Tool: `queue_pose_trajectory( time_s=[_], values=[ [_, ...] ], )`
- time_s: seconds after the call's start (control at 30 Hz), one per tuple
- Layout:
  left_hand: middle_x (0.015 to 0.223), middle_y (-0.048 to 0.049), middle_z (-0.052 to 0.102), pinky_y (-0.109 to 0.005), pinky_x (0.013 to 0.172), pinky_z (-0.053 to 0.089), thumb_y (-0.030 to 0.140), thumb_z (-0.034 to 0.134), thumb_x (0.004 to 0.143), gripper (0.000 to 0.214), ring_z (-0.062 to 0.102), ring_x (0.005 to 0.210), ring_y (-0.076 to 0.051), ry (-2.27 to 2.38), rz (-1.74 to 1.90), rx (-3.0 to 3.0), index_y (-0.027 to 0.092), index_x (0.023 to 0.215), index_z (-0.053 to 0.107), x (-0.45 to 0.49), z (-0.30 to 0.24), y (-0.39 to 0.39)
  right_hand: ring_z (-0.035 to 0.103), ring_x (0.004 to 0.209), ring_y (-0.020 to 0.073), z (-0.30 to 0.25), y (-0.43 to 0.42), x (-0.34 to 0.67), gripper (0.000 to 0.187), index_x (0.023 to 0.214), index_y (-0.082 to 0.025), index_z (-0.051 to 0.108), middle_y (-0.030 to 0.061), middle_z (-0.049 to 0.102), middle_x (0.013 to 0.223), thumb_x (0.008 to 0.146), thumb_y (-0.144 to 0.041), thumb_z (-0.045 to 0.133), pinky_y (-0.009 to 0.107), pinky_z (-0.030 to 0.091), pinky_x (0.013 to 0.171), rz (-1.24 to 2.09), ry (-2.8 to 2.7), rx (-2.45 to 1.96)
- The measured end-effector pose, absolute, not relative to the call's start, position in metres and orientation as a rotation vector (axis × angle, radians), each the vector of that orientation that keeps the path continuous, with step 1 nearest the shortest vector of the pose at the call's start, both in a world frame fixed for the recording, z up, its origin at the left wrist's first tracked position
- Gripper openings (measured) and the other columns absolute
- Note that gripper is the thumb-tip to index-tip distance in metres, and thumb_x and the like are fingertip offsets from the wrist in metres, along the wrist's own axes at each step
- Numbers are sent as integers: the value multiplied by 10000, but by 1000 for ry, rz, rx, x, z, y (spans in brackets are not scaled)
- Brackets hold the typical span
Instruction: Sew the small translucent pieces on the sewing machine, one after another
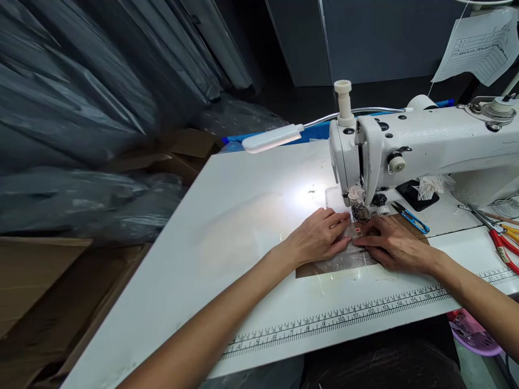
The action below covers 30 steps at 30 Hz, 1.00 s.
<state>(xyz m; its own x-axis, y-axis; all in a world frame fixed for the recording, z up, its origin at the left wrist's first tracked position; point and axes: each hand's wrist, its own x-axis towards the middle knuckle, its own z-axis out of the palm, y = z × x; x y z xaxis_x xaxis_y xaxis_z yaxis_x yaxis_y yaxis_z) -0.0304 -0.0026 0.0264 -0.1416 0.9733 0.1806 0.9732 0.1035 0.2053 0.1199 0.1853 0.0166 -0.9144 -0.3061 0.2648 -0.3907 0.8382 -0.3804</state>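
Observation:
A white sewing machine (425,143) stands on a white table (227,237). Under its needle lies a thin sheer brownish piece of fabric (340,262), flat on the table. My left hand (320,236) rests palm down on the fabric's left part, fingers pointing toward the presser foot (359,212). My right hand (393,243) presses flat on the fabric's right part, fingertips beside the foot. Both hands lie on the fabric with fingers stretched out, and neither grips it. A small pale lace bit (356,193) hangs near the needle.
A gooseneck lamp (272,138) lights the table left of the machine. Blue-handled snips (411,218), red-handled scissors (503,246) and white lace on a dark object (430,186) lie at the right. A ruler strip (344,319) runs along the front edge. Cardboard boxes (36,292) and plastic-wrapped rolls fill the left.

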Motion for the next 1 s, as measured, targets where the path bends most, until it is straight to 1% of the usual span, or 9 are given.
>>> queue_pose_trajectory(
  time_s=[0.17,0.3,0.37,0.5,0.6,0.7,0.8,1.0],
  values=[
    [1295,-172,625,-458,844,467,414,446,955,412,602,967,-292,2364,382,2042,137,1175,657,-32,24,-1,530,1060,242,15,184,119,301,1193,-271,688,101,592,1122,957,-186,521,448,502,938,680,-2799,496],
    [1183,-145,676,-455,873,426,415,438,958,407,582,989,-297,2378,422,1985,167,1205,648,-37,26,3,545,1031,241,12,183,117,303,1242,-216,655,130,594,1108,999,-239,476,445,527,908,668,-2783,431],
    [1126,-130,692,-457,891,410,411,422,962,410,575,997,-295,2378,455,1955,180,1221,639,-38,26,3,546,1024,241,12,183,117,310,1257,-200,644,135,594,1115,1002,-236,472,444,529,902,663,-2790,433],
    [1150,-144,678,-475,930,388,422,402,961,463,547,1061,-312,2383,510,1935,155,1286,595,-38,22,-1,544,1023,237,13,183,118,319,1275,-185,632,138,582,1142,1003,-219,468,438,525,906,669,-2783,448],
    [1161,-145,676,-476,948,384,433,396,967,475,539,1078,-311,2385,480,1967,144,1287,593,-37,20,-3,548,1033,236,13,183,118,324,1288,-200,623,135,576,1141,1007,-228,465,439,529,909,671,-2787,449],
    [1141,-136,688,-461,928,398,431,378,986,466,549,1052,-294,2398,454,2034,146,1282,598,-38,18,-4,552,1039,229,12,183,119,327,1296,-217,613,125,577,1146,1007,-229,460,435,534,911,660,-2802,439],
    [1123,-146,698,-451,899,412,410,370,1003,458,558,1020,-284,2403,486,2139,124,1274,604,-39,16,-5,555,1035,230,12,183,118,331,1293,-195,613,128,582,1144,1002,-214,454,440,534,915,638,-2794,458],
    [1121,-126,712,-458,882,408,412,407,997,431,570,1000,-282,2420,529,2241,147,1273,605,-38,13,-5,555,1030,236,13,183,119,320,1267,-193,630,131,582,1137,989,-210,472,458,535,915,646,-2790,473]
  ],
)
